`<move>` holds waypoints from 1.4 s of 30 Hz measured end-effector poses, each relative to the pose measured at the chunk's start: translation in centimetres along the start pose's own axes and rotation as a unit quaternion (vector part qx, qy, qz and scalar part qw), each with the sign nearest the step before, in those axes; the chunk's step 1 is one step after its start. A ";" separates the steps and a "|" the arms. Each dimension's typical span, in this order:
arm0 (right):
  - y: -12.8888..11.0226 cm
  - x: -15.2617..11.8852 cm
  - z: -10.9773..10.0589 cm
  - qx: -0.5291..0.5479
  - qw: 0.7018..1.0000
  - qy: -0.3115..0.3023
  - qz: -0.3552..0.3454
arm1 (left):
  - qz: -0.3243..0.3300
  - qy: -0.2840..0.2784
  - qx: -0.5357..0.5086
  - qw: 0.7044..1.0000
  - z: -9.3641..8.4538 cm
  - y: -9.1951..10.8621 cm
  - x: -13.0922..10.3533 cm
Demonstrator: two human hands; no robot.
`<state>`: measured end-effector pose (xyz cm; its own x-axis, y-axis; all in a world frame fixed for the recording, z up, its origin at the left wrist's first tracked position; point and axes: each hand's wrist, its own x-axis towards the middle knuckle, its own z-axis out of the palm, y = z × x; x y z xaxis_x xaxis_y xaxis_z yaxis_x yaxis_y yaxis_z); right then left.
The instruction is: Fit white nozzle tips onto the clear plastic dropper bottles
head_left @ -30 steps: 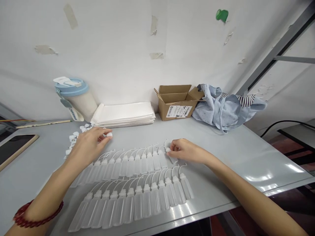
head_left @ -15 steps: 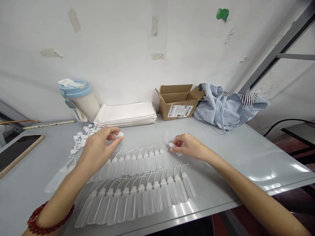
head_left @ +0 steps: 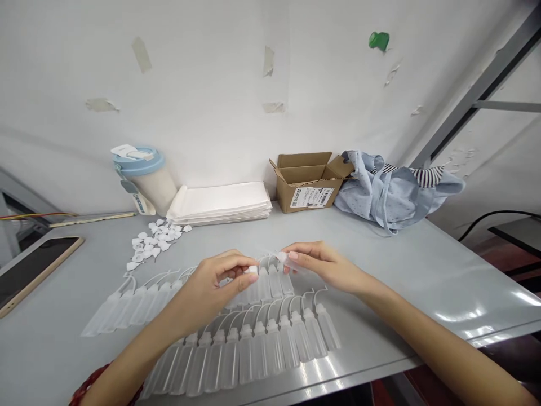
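Note:
Between the thumb and fingers of my left hand (head_left: 226, 282) is a small white cap (head_left: 252, 269). My right hand (head_left: 321, 262) grips a small translucent plastic bottle (head_left: 291, 261), tilted with its neck toward the left hand; the cap and the bottle are apart. Below my hands, two rows of similar bottles with thin curved strips at their necks lie on the table: a back row (head_left: 143, 299), partly hidden by my left hand, and a front row (head_left: 253, 352). A pile of loose white caps (head_left: 154, 241) lies at the back left.
Along the wall stand a blue-lidded cup (head_left: 150, 183), a stack of white sheets or pouches (head_left: 224, 200), an open cardboard box (head_left: 313, 194) and a light blue cloth bag (head_left: 393, 194). A phone (head_left: 40, 270) lies at the left of the grey table (head_left: 422, 282).
My left hand has moved right, away from the cap pile, carrying the cap toward my right hand. The right hand has raised the bottle slightly and turned its neck leftward.

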<state>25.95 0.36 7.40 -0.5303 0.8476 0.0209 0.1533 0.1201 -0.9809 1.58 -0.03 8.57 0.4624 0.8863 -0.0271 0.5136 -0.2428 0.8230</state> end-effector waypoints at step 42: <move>0.8 -0.9 4.0 0.090 0.994 -0.050 0.028 | 0.194 0.016 0.029 0.980 1.6 -0.1 -0.5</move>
<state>23.28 -2.39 5.81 -0.6074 0.7930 -0.0459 0.0383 -0.0285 -0.9989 2.47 -1.13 7.59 0.6089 0.7339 0.3010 0.3443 -0.5864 0.7333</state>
